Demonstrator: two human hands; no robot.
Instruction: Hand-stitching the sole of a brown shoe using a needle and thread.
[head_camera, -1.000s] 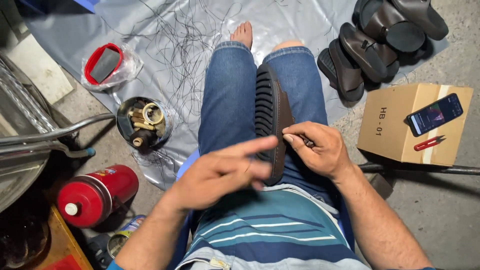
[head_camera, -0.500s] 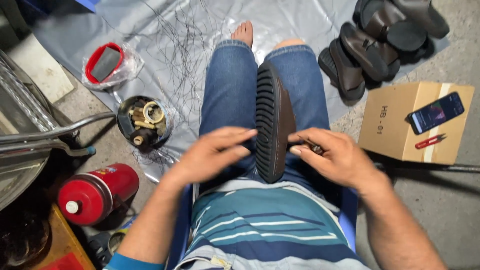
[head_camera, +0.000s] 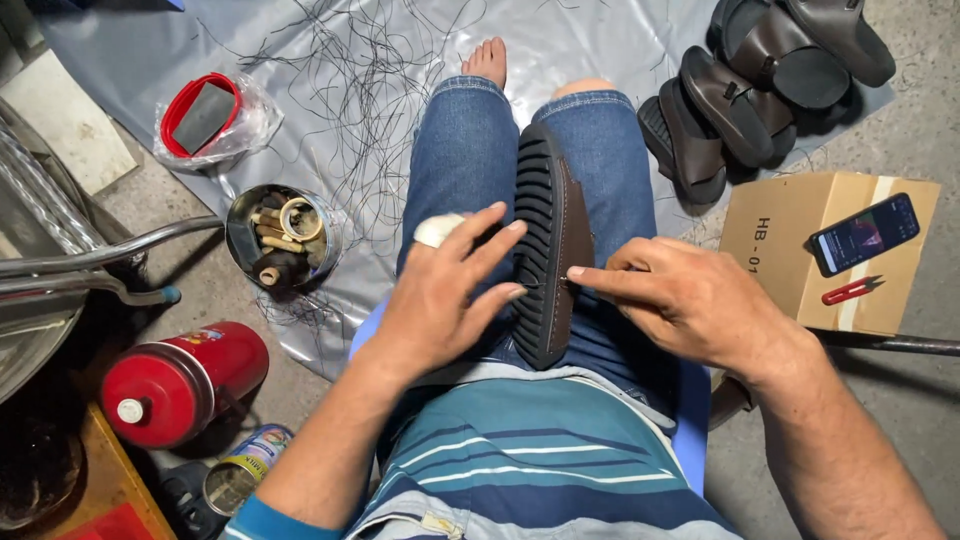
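Note:
A dark brown sandal (head_camera: 550, 235) with a ribbed black sole stands on edge between my jeans-clad knees. My left hand (head_camera: 445, 290) rests against the sole, fingers spread, the forefinger wrapped in white tape. My right hand (head_camera: 680, 300) pinches a thin needle against the sandal's side edge; the needle is barely visible at my fingertips, and a thin dark thread seems to run across the sole between my two hands.
Several brown sandals (head_camera: 760, 90) lie piled at the upper right. A cardboard box (head_camera: 800, 250) bears a phone (head_camera: 865, 233) and red snips (head_camera: 850, 291). A tin of spools (head_camera: 283, 235), a red flask (head_camera: 185, 380) and loose black threads (head_camera: 340, 90) lie on the grey sheet at left.
My left hand has slid up the sole and spread its fingers. My right hand has moved in toward the sandal's edge, fingertips pinched.

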